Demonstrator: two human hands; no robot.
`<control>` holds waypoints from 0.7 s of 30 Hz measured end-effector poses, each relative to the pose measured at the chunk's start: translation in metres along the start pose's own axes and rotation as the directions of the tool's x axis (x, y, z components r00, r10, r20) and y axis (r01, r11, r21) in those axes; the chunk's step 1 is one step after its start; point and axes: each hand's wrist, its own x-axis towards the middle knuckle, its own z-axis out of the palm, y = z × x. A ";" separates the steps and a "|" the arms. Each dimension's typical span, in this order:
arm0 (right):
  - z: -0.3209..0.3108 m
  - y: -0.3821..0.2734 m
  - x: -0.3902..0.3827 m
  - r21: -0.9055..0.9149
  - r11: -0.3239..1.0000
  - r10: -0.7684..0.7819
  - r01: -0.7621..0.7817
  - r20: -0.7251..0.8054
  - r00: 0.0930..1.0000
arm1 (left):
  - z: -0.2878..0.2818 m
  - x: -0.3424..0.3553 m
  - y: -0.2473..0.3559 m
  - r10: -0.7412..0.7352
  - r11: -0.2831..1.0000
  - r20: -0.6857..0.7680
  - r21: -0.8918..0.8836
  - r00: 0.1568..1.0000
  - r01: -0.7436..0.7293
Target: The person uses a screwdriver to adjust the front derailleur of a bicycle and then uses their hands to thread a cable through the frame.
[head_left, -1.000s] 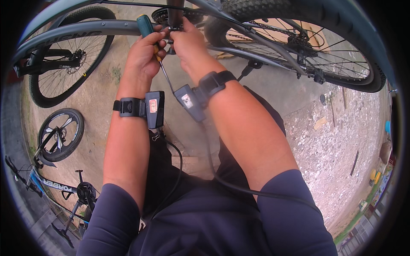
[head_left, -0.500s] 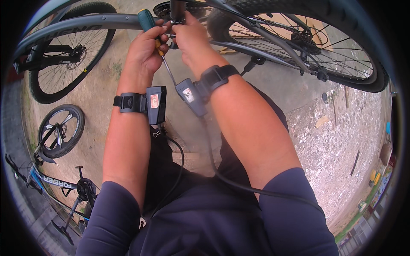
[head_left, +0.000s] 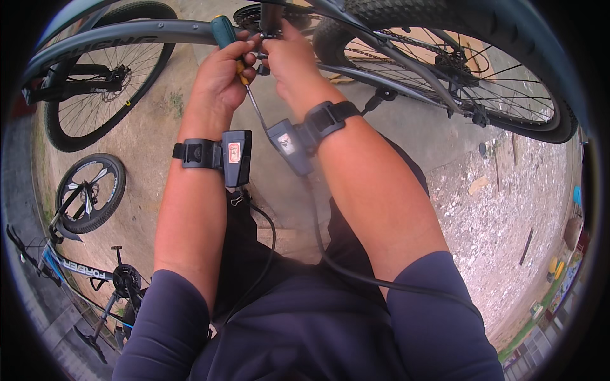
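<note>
"Looking at the left arm first, how do we find its pose?"

"We see it reaching nearly straight forward, the left hand (head_left: 223, 76) turned palm inward with its fingers curled. Its grip is narrow, holding the screwdriver (head_left: 223, 30) slantwise: teal handle standing up past the fingers, yellow part among them, shaft running down toward the box (head_left: 290, 145) on the right wrist. We cannot tell whether the tip touches that box."

"And the right arm?"

"We see that forearm slant inward, bringing the right hand (head_left: 291, 60) to the upright tube (head_left: 271, 16) of the grey bicycle frame (head_left: 159, 33). The thumb is near the metal clamp (head_left: 272, 34), but other fingers pass out of sight behind, so we cannot tell how far this grip is closed."

"How do the hands lie to each other?"

"Just beside one another, we'd say, the left fingertips also near the clamp. Around them we have the rear wheel (head_left: 456, 68) to the right, the front wheel (head_left: 119, 77) to the left, and another bicycle (head_left: 86, 270) at lower left."
</note>
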 end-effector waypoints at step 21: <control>-0.003 0.007 0.006 -0.023 1.000 -0.012 0.012 0.025 1.000 | 0.001 -0.001 -0.001 -0.002 1.000 -0.008 -0.017 1.000 0.002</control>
